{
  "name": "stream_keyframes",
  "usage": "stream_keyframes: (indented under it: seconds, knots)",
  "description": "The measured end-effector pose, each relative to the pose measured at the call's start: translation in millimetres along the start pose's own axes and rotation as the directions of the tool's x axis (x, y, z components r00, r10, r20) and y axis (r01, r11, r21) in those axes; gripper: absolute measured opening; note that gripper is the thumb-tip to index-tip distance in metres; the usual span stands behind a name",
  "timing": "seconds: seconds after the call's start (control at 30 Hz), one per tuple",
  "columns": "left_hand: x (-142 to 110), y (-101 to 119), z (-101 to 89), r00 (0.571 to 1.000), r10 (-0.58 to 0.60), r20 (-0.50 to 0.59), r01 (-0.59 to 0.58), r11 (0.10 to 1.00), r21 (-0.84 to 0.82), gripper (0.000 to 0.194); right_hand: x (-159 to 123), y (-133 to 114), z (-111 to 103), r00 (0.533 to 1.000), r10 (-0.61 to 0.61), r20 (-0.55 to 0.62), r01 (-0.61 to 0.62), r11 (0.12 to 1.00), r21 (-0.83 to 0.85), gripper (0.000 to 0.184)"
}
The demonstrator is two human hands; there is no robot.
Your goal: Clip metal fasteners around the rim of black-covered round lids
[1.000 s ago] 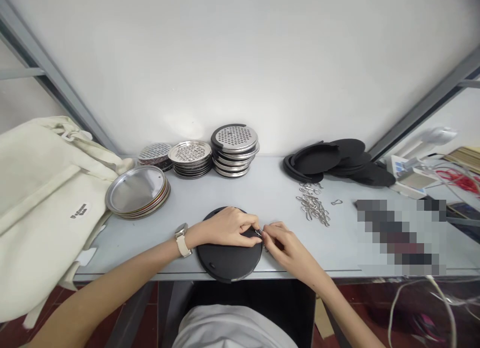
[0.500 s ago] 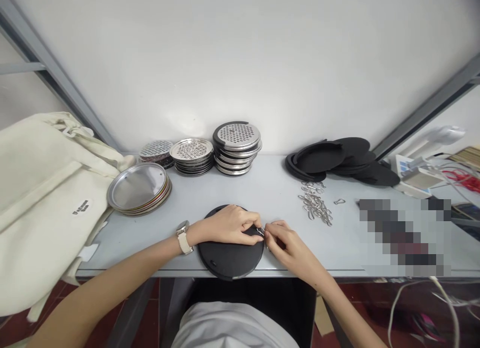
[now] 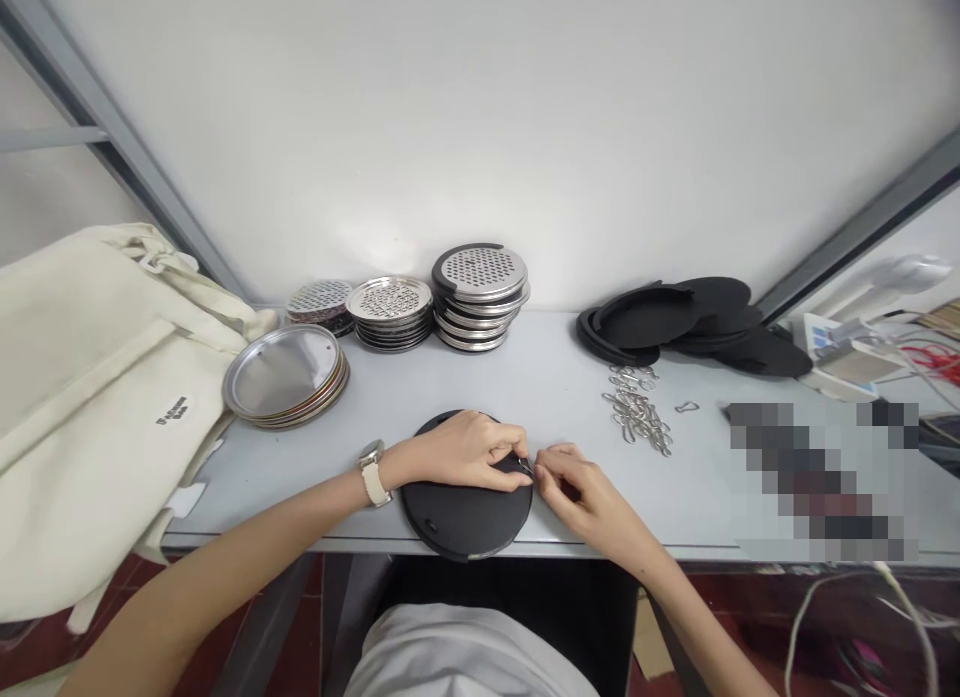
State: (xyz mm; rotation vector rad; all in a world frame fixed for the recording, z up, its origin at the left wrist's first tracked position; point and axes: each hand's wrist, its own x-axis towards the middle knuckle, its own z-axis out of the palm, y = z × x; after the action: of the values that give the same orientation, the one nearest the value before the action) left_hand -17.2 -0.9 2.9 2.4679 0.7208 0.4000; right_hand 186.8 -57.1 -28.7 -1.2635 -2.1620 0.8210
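A round black disc [image 3: 457, 522] lies flat at the front edge of the grey table [image 3: 540, 387]. My left hand [image 3: 465, 449], with a watch on its wrist, rests on top of the disc, its fingers curled at the disc's right rim. My right hand [image 3: 574, 487] sits just right of the disc, fingertips pinched on a small metal ring clip [image 3: 527, 466] at that rim. Both hands meet at the clip.
A pile of loose metal clips [image 3: 637, 412] lies right of centre. Black discs [image 3: 675, 317] are stacked at the back right. Stacks of perforated steel discs [image 3: 480, 292] and plain steel plates [image 3: 289, 377] stand at the back left. A cream cloth bag [image 3: 90, 397] hangs left.
Both hands stay at the disc's right rim with only slight finger movement on the clip. The view has shifted a little to the left.
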Motion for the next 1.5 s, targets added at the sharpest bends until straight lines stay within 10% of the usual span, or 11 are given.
stream_keyframes:
  seconds: [1.5]
  knots:
    - [1, 3, -1.3, 1.0, -0.003, 0.001, 0.003, 1.0, 0.027, 0.018, 1, -6, 6, 0.998, -0.053, -0.045, 0.048, 0.995, -0.091, 0.032]
